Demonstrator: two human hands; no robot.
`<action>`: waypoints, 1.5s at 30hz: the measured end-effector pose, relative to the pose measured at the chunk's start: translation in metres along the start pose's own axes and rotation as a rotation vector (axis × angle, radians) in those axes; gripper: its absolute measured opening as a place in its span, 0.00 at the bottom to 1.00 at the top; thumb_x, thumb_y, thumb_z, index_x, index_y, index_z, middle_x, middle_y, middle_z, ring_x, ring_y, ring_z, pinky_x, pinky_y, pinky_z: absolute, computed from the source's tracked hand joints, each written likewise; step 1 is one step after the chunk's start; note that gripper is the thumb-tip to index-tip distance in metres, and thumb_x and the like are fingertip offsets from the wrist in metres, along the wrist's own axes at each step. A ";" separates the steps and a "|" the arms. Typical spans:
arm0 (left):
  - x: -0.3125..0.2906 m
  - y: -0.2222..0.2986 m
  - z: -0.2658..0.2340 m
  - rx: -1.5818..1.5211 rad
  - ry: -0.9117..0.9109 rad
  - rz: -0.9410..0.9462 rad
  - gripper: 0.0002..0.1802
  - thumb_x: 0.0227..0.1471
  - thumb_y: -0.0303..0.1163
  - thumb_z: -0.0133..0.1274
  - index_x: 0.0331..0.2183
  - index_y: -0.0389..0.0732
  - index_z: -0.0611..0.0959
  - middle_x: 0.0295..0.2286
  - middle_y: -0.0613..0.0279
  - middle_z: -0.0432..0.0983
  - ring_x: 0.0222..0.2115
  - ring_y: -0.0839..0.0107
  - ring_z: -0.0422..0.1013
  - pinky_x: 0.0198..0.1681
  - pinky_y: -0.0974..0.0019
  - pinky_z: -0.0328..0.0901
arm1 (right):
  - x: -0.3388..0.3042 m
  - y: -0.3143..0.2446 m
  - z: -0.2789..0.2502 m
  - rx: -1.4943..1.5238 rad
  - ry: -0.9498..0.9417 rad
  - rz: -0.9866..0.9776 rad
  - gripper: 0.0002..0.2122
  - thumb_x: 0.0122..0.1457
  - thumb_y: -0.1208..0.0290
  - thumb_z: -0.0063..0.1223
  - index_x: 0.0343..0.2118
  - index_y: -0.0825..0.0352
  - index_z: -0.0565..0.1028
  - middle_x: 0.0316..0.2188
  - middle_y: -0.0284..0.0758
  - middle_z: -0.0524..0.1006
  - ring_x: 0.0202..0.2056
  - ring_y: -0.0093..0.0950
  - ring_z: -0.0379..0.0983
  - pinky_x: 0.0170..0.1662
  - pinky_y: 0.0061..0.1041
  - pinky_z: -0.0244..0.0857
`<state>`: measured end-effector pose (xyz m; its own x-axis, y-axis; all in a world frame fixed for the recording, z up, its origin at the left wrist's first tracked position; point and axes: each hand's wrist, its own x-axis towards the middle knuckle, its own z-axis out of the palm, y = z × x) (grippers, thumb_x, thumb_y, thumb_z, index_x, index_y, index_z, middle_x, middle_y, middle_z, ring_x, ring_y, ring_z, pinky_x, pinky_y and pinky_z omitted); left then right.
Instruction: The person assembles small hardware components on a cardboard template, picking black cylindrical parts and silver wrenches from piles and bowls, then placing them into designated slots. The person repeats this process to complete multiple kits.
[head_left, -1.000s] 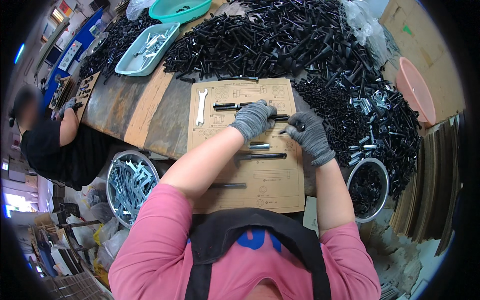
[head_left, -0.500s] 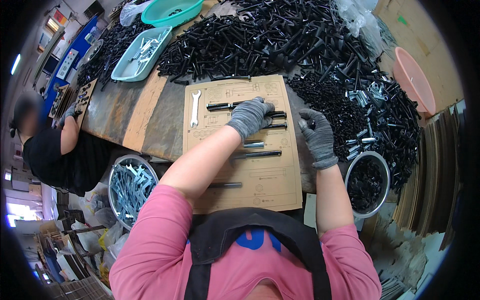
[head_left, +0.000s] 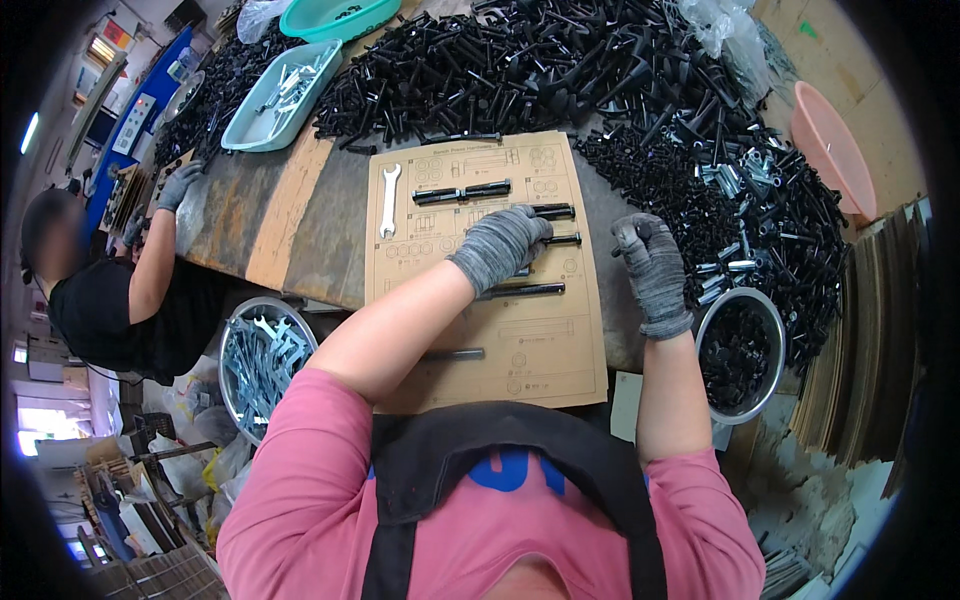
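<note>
My left hand point(head_left: 503, 247), in a grey knit glove, reaches over a printed cardboard sheet point(head_left: 540, 365). Its fingers are curled together beside a black bolt point(head_left: 568, 239); what they pinch is hidden. Just beyond them lies another short black bolt point(head_left: 556, 211), with two black bolt pieces point(head_left: 463, 191) farther left. A long black bolt point(head_left: 527, 290) lies partly behind the wrist, and a dark grey rod point(head_left: 455, 354) lies nearer me. At the sheet's left is an open-ended wrench point(head_left: 389, 200). Right of the sheet, my gloved right hand point(head_left: 652, 275) is closed around small dark pieces, too covered to name.
A large heap of black bolts point(head_left: 480, 75) spreads across the table's back and right. Metal bowls hold wrenches point(head_left: 265, 365) at left and black parts point(head_left: 738, 360) at right. A pale green tray point(head_left: 240, 135) and a pink basin point(head_left: 830, 150) stand farther off. A co-worker point(head_left: 100, 270) sits at left.
My left hand has moved nearer me over the sheet, uncovering more of the two bolt pieces and covering the silver tube. My right hand stays beside the sheet. The co-worker's hand has lifted outward.
</note>
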<state>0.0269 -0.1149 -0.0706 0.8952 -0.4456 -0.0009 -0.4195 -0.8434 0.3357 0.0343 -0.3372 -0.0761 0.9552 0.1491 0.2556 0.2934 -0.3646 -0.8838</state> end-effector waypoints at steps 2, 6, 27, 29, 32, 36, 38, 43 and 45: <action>0.000 -0.001 0.002 -0.021 0.022 -0.009 0.11 0.44 0.32 0.51 0.33 0.43 0.79 0.29 0.54 0.73 0.31 0.57 0.70 0.36 0.60 0.66 | -0.001 -0.010 -0.001 -0.119 -0.056 0.097 0.15 0.52 0.60 0.50 0.33 0.69 0.72 0.28 0.41 0.73 0.32 0.31 0.70 0.36 0.27 0.63; -0.001 0.000 0.001 -0.033 0.026 -0.043 0.08 0.43 0.31 0.51 0.30 0.44 0.78 0.29 0.53 0.73 0.32 0.55 0.69 0.36 0.59 0.65 | -0.008 -0.040 -0.004 -0.107 -0.309 0.211 0.14 0.52 0.59 0.51 0.27 0.68 0.71 0.22 0.34 0.72 0.24 0.24 0.68 0.28 0.22 0.61; -0.210 0.018 -0.042 -0.186 0.215 -0.172 0.19 0.40 0.41 0.56 0.35 0.40 0.77 0.25 0.56 0.69 0.27 0.63 0.69 0.31 0.64 0.65 | -0.116 -0.086 0.084 -0.436 -0.880 -0.408 0.11 0.48 0.62 0.51 0.29 0.65 0.71 0.29 0.41 0.69 0.30 0.37 0.70 0.32 0.34 0.64; -0.224 0.029 -0.035 -0.071 0.108 -0.109 0.20 0.37 0.41 0.57 0.34 0.40 0.77 0.25 0.57 0.70 0.28 0.59 0.69 0.31 0.62 0.65 | -0.118 -0.083 0.079 -0.421 -0.865 -0.386 0.10 0.46 0.65 0.53 0.28 0.64 0.71 0.26 0.39 0.69 0.30 0.36 0.69 0.32 0.33 0.64; -0.233 0.038 -0.022 0.050 -0.083 -0.239 0.16 0.38 0.39 0.55 0.33 0.43 0.77 0.25 0.59 0.70 0.28 0.61 0.69 0.30 0.61 0.65 | -0.120 -0.080 0.077 -0.423 -0.841 -0.371 0.09 0.45 0.67 0.54 0.28 0.63 0.72 0.25 0.38 0.69 0.30 0.36 0.69 0.32 0.33 0.63; -0.235 0.037 -0.018 0.045 -0.073 -0.222 0.15 0.38 0.38 0.55 0.32 0.44 0.77 0.25 0.59 0.70 0.28 0.61 0.70 0.30 0.61 0.65 | -0.120 -0.081 0.080 -0.453 -0.853 -0.381 0.09 0.49 0.64 0.50 0.29 0.64 0.72 0.25 0.39 0.70 0.29 0.36 0.70 0.33 0.33 0.64; -0.232 0.037 -0.022 0.068 -0.060 -0.209 0.16 0.38 0.38 0.56 0.32 0.44 0.77 0.26 0.59 0.70 0.28 0.61 0.69 0.30 0.61 0.65 | -0.120 -0.080 0.078 -0.413 -0.865 -0.403 0.09 0.49 0.65 0.49 0.31 0.64 0.72 0.26 0.39 0.70 0.29 0.36 0.70 0.33 0.33 0.65; -0.218 0.044 -0.050 -0.131 0.078 -0.192 0.23 0.39 0.44 0.57 0.36 0.38 0.76 0.28 0.53 0.71 0.31 0.57 0.69 0.34 0.62 0.65 | -0.090 -0.064 0.030 -0.324 -0.611 -0.356 0.09 0.47 0.70 0.53 0.33 0.65 0.72 0.29 0.38 0.72 0.31 0.34 0.70 0.35 0.29 0.65; -0.203 0.045 -0.059 -0.139 0.081 -0.181 0.22 0.40 0.43 0.57 0.35 0.38 0.77 0.26 0.53 0.69 0.28 0.58 0.69 0.31 0.61 0.64 | -0.057 -0.052 -0.011 -0.511 -0.537 -0.266 0.11 0.48 0.72 0.53 0.36 0.66 0.72 0.30 0.38 0.73 0.33 0.33 0.70 0.37 0.27 0.65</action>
<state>-0.1644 -0.0444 0.0003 0.9653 -0.2612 0.0006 -0.2318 -0.8554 0.4631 -0.0347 -0.3366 -0.0408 0.7391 0.6670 0.0935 0.6155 -0.6125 -0.4961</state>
